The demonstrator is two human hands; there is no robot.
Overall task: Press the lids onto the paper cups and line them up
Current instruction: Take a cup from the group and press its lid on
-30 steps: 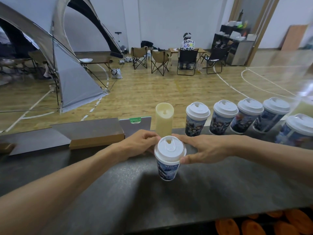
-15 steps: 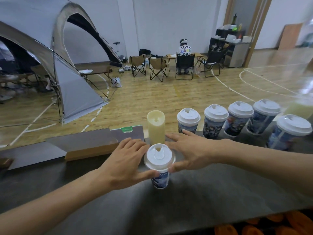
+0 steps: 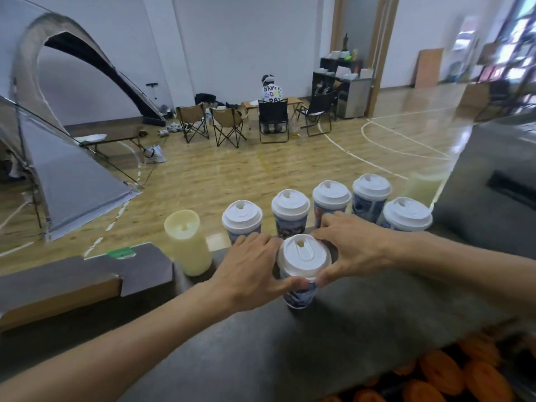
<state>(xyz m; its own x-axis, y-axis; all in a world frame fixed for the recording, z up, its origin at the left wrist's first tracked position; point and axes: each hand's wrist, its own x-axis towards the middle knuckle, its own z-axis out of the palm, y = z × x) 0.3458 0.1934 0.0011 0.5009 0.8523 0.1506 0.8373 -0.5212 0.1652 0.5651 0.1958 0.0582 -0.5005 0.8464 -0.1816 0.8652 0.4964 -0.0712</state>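
Note:
A printed paper cup (image 3: pixel 298 295) with a white lid (image 3: pixel 303 255) stands on the dark counter (image 3: pixel 290 358) in front of me. My left hand (image 3: pixel 249 268) grips its left side, thumb under the lid's rim. My right hand (image 3: pixel 352 248) grips the right side the same way, and the two thumbs almost meet at the front. Behind it, along the counter's far edge, stand several lidded cups in a row, from the leftmost (image 3: pixel 242 220) to the rightmost (image 3: pixel 407 214).
A pale yellow candle-shaped cylinder (image 3: pixel 188 242) stands left of the row. A flat brown box (image 3: pixel 58 291) lies at the left. Orange round things (image 3: pixel 464 372) show below the counter's near edge. Beyond are a tent, folding chairs and a seated person.
Both hands have closed round the cup from the sides, thumbs meeting at the front under the lid. The view has swung left, so cup and row sit further right.

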